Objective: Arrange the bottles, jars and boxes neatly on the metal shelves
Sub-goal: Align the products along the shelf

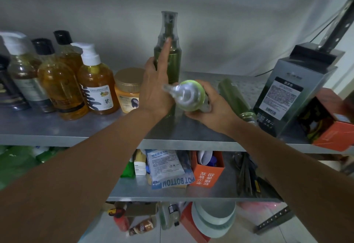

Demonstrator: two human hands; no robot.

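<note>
L hand [155,87] wraps the tall green bottle [168,59], upright mid top shelf [57,128], index finger stretched up along its neck. R hand [212,108] closed round a 2nd green bottle [189,96], held tipped w/ clear cap toward camera, just right of the tall one, not yet set down. Left part looks done: amber bottles [61,87] and pump bottle [97,87] stand grouped, jar [128,89] beside them. Still to do, judging by layout: a 3rd green bottle [235,99] lies on its side right of R hand; grey box [293,89] upright, orange box [333,124] open at the edge. Lower shelf [172,193] is a jumble of packets and boxes, floor items under it too. Roughly halfway on the top, rest untouched.
</note>
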